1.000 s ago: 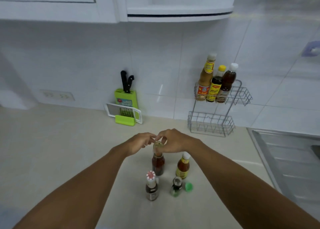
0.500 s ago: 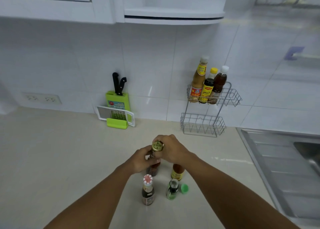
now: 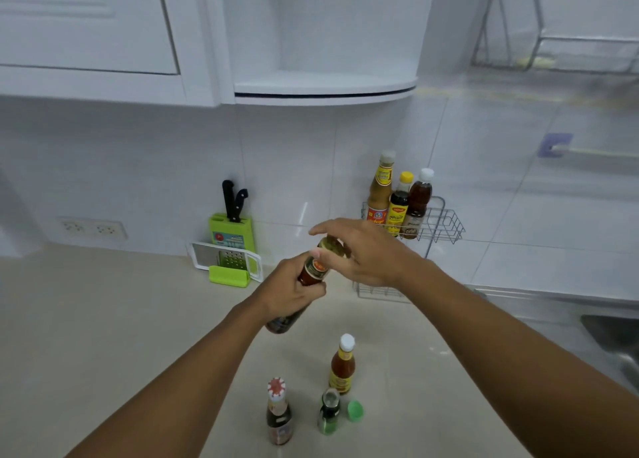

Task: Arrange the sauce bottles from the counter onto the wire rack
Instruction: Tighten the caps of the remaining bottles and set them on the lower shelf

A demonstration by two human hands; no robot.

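Sockets, two white ones in a wall plate (image 3: 91, 229), sit far to the left of the two-tier silver wire rack (image 3: 444, 223) on the white tiled wall. Nearer the rack, still on its left, a lime-green plastic knife block (image 3: 231, 232) holds two black-handled knives, and a white-framed metal grater (image 3: 226, 260) leans against its front. Left of the rack's lower tier and raised off the beige counter (image 3: 103, 319), the left hand (image 3: 292, 290) wraps its fingers around the body of a dark glass sauce bottle with a red-and-gold neck label (image 3: 313, 271), which tilts toward the rack. The right hand (image 3: 363, 253) rests over the bottle's gold cap with its fingers loosely spread and curved, partly covering the rack's lower tier. On the counter well in front of the rack stand a dark bottle with a red-and-white cap (image 3: 278, 414), a small green glass bottle without its cap (image 3: 328, 412), a loose green cap (image 3: 355, 411) just beside it, and an orange sauce bottle with a white cap (image 3: 342, 366). On the rack's upper tier, at its left end, three bottles stand upright and touching: a tall tan one (image 3: 380, 189), a dark one with a yellow cap (image 3: 399, 205) and a brown one with a white cap (image 3: 419, 203). Right of the rack lies a steel sink (image 3: 608, 336).
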